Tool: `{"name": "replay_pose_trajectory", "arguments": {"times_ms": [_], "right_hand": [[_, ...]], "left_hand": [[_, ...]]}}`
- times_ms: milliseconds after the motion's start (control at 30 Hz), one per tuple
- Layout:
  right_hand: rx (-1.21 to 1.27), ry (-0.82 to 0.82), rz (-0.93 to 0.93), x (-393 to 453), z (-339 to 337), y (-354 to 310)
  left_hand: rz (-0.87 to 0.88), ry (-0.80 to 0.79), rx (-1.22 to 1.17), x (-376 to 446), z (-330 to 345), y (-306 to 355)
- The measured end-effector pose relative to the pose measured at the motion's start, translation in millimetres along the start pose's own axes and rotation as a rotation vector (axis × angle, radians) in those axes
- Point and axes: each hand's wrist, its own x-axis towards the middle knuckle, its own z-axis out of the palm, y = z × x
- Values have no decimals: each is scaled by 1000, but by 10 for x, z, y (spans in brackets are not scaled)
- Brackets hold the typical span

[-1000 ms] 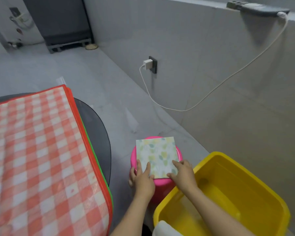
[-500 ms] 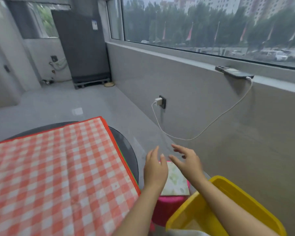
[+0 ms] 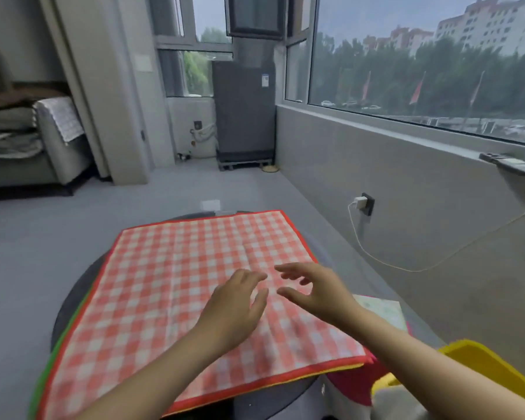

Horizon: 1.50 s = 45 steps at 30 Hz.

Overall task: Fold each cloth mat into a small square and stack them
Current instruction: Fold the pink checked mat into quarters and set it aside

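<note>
Hands first, in the head view: the left hand [image 3: 235, 307] and the right hand [image 3: 314, 291] hover side by side with fingers spread and nothing held, over the right half of the red-checked cloth mat [image 3: 179, 286]. That mat lies flat and unfolded on top of a pile whose green and yellow edges show at the left and near sides, all on the round dark table [image 3: 70, 301]; it covers most of the tabletop and overhangs the near edge, its sides turned slightly from square. Its far right corner lies ahead of the right hand, the nearer one; its left edge is well apart from both. One folded pale leaf-print mat [image 3: 382, 309] sits beyond the table's right edge on a pink stool [image 3: 353, 386], beside the yellow tub [image 3: 491, 371]. Likely next is a grasp on the checked mat's right side.
</note>
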Motion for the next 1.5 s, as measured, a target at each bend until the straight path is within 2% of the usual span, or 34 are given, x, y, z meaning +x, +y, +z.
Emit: {"name": "replay_pose_trajectory", "arguments": {"times_ms": [267,400,733,900,1067,1167,1300,1400,1500], "right_hand": [[-71,-255,-107,-104,616,-151],[-142,-396,-230,-208,786,-149],[-141,-480,-348,-400,767,-159],[-81,-493,-316,-384,740,-204],[-91,-462,-283,-421,742,-270],[-103,-427,-252,-452,785,-319],[-79,-373,-140,-451,800,-383],[-43,-382,-44,-445,780,-445],[8,-407,58,-420,742,-485]], "left_hand": [[-57,-145,84,-685,-64,-645],[40,-170,159,-785,-25,-755],[128,-211,43,-1036,12,-831],[142,-204,27,-1009,2,-845],[225,-161,125,-993,-48,-775],[112,-216,10,-968,-100,-728],[59,-261,-45,-935,-164,-708],[22,-298,-45,-919,-194,-660],[-92,-313,-100,-895,-228,-603]]}}
